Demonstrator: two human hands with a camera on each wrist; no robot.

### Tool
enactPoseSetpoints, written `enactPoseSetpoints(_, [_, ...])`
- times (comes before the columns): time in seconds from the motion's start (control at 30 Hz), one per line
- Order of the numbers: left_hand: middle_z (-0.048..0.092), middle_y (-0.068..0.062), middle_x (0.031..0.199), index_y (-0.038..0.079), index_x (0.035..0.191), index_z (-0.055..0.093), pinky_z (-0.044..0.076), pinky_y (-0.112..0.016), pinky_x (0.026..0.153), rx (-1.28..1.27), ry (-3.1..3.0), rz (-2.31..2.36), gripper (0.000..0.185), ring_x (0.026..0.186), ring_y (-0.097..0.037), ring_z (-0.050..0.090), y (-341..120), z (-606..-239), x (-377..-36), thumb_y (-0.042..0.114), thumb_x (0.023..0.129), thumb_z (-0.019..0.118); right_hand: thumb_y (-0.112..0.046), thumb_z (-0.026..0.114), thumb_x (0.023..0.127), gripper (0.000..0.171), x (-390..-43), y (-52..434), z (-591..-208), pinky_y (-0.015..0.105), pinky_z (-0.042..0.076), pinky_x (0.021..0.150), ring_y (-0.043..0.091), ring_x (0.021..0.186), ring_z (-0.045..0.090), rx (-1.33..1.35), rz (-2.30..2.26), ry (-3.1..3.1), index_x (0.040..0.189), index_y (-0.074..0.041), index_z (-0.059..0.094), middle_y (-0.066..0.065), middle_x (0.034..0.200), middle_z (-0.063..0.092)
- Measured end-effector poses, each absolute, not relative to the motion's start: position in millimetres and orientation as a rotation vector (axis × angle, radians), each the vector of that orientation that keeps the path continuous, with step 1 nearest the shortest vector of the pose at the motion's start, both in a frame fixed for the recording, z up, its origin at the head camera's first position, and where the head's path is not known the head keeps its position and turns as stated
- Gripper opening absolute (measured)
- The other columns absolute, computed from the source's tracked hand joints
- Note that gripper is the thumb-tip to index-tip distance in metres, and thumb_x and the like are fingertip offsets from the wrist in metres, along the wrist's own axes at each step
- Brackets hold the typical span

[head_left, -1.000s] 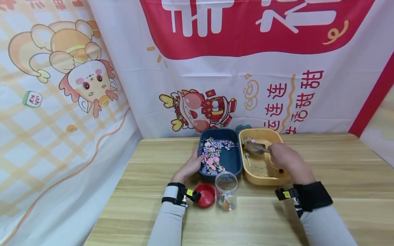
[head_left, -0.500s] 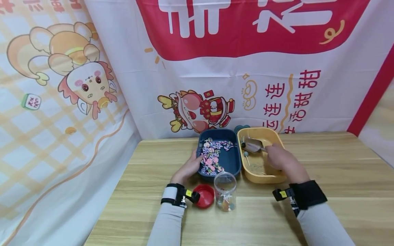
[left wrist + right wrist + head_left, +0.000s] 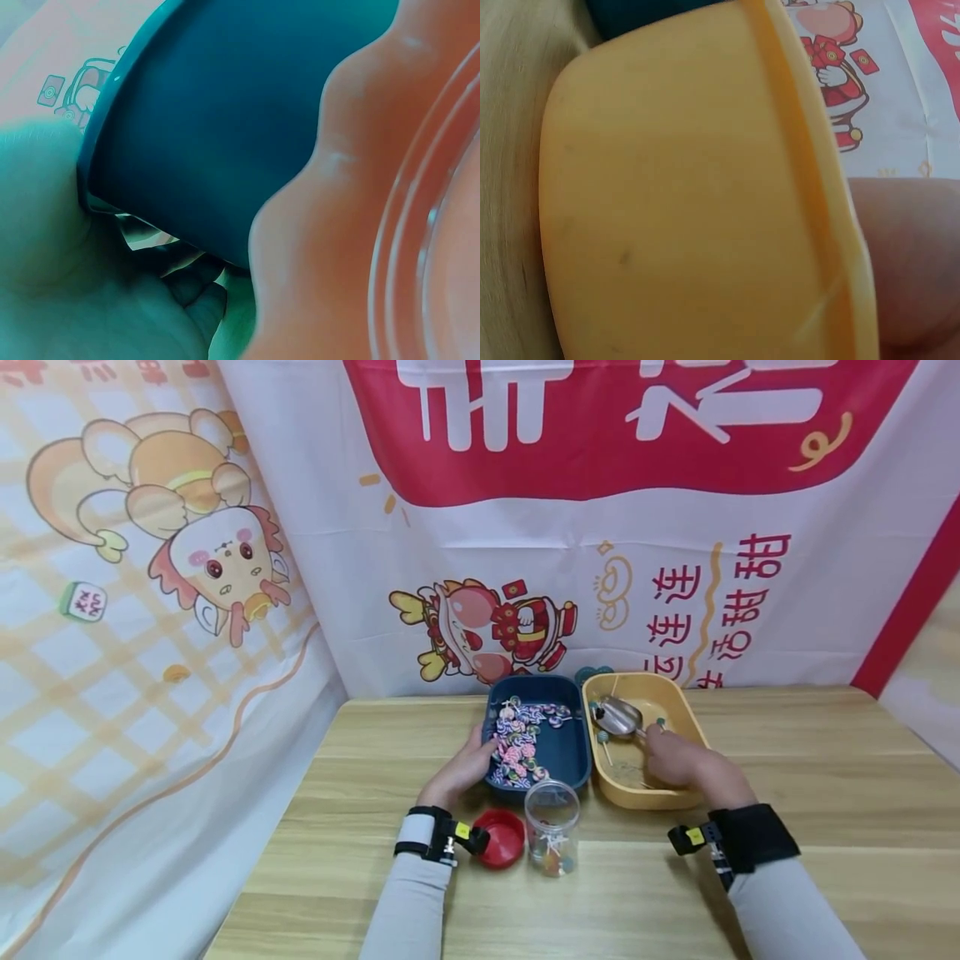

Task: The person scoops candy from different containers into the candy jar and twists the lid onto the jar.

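Observation:
My left hand [image 3: 463, 770] grips the left side of a dark blue bin [image 3: 558, 747], with the thumb over the rim. The left wrist view shows fingers curled beneath the same bin [image 3: 217, 120]. Small swirl lollipops [image 3: 516, 735] lie in it, mostly along its left side. Inside the yellow bin [image 3: 626, 797] my right hand [image 3: 678, 760] holds a metal scoop [image 3: 619, 717] by its handle. The scoop's bowl faces up near the bin's left wall, beside a teal ball lollipop [image 3: 603, 737]. In the right wrist view the yellow bin's outer wall [image 3: 682, 180] hides the scoop.
A clear plastic jar [image 3: 552, 827] with a few lollipops at its bottom stands in front of the bins. Left of it lies a red lid [image 3: 500, 838]. Printed cloth [image 3: 465, 543] hangs behind the wooden table [image 3: 360, 777].
My right hand has shifted slightly left and nearer, and the scoop has turned so its bowl shows more from above. My left hand keeps its grip on the blue bin.

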State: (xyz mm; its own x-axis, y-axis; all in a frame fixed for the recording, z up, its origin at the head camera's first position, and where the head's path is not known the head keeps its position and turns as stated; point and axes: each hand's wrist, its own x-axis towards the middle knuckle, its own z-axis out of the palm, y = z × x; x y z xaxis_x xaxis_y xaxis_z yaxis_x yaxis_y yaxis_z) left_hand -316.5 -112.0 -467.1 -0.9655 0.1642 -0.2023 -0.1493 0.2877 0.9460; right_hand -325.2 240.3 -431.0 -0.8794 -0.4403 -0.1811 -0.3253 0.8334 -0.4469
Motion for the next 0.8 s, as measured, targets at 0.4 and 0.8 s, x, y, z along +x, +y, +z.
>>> enactPoseSetpoints(0.4, [0.017,-0.010,0.170,0.021,0.165,0.011,0.009,-0.063,0.122,0.023,2.313,1.725,0.061,0.156,-0.034,0.010,-112.7,-466.3,-317.9,0.035,0.111,0.036,-0.003,0.039,0.099,0.054,-324.7,246.9,-426.1,0.034,0.044,0.067,0.027,0.079,0.052,-0.510,-0.777,2.591,0.143,0.023,0.022,0.028,0.109,0.051])
enactPoseSetpoints(0.8, [0.020,-0.013,0.169,0.018,0.165,0.013,0.010,-0.063,0.122,0.050,2.313,1.739,0.060,0.156,-0.036,0.012,-111.9,-469.1,-317.8,0.034,0.111,0.036,-0.006,0.038,0.101,0.032,-313.1,261.6,-401.1,0.035,0.044,0.062,0.023,0.070,0.048,-0.479,-0.969,2.587,0.130,0.008,0.040,0.015,0.092,0.052])
